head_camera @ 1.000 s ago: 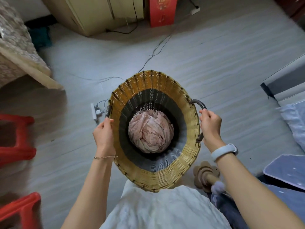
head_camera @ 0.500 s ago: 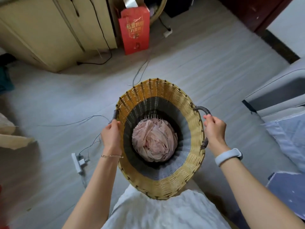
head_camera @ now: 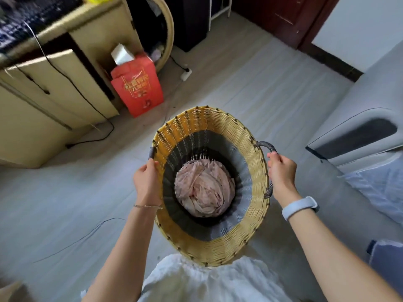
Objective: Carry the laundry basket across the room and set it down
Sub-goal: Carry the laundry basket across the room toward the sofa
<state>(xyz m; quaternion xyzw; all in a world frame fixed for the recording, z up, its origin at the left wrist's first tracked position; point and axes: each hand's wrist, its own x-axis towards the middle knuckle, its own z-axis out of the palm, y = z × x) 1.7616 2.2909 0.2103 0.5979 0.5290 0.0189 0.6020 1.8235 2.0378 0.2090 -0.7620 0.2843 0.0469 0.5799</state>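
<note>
Both hands, left hand (head_camera: 146,182) and right hand (head_camera: 283,171), clamp handles of laundry basket (head_camera: 250,166) (pink cloth (head_camera: 204,188) inside), held above floor (head_camera: 250,88)

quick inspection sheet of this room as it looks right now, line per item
surface: grey plank floor, bare ahead of the basket
job's things: woven basket held up off the floor, pink cloth bunched at its bottom
clutter: red bag standing on the floor against the cabinet
hands: left hand closed on the left handle; right hand closed on the right handle
cables: black cable running down the cabinet and across the floor; thin wire on the floor at left; white plug by the far wall
surroundings: grey sofa at right, dark door ahead
</note>
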